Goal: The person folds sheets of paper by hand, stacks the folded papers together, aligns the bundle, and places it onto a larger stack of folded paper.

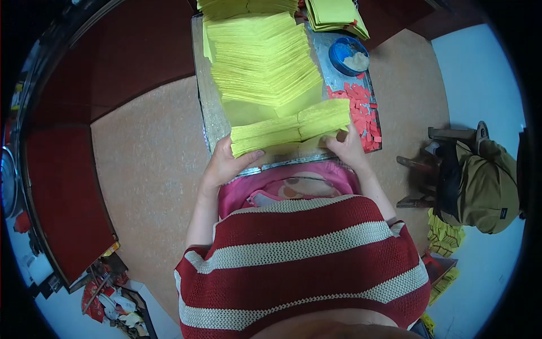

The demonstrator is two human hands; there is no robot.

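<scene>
Between my two hands is a thick bundle of yellow paper [291,129], held lengthwise over the near edge of the table. My left hand [228,164] grips its left end, with the thumb along the near side. At the other end my right hand [345,146] holds the bundle near its lower right corner; some of those fingers are hidden beneath it. Just beyond lies a long fanned stack of yellow paper sheets [262,59], creased along the middle. Small red paper slips [361,116] are scattered at the table's right side.
A blue bowl [348,56] with a whitish lump stands on the table's right side, near more folded yellow paper [337,14]. A wooden chair [418,175] carrying an olive-coloured garment [490,186] stands at right. Assorted clutter [116,302] lies on the lower left.
</scene>
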